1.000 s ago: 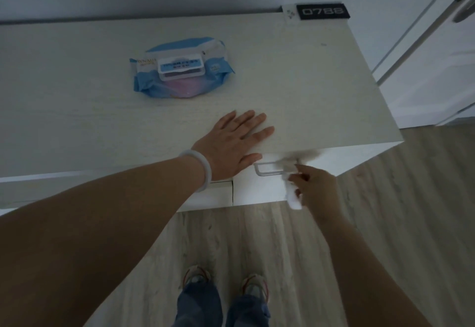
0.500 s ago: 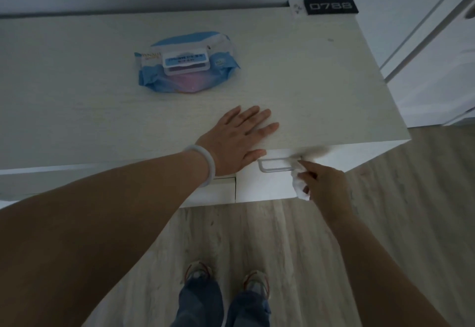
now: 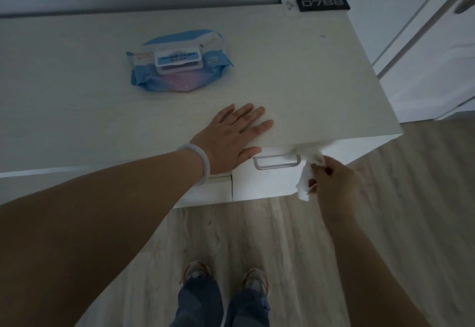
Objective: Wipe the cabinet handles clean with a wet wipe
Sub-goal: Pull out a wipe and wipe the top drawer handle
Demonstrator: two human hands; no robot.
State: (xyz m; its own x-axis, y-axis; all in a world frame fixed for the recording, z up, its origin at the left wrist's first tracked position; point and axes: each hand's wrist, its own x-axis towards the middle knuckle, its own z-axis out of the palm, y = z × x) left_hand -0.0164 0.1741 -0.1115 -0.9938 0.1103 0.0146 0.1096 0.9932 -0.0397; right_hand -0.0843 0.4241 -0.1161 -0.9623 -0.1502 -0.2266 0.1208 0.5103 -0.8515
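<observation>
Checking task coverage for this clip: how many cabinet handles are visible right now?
1: a metal handle on the cabinet front, under the top's edge, between both hands. Others may be hidden behind the left arm.

One cabinet stands here, with two white door fronts showing below its top, and one metal handle on the right front. One pack of wet wipes lies far left on the top, and one black number plate sits at the far right corner. Two hands show: the left hand and the right hand, with one crumpled wipe and one pale bracelet. Two shoes stand near on the floor.
</observation>
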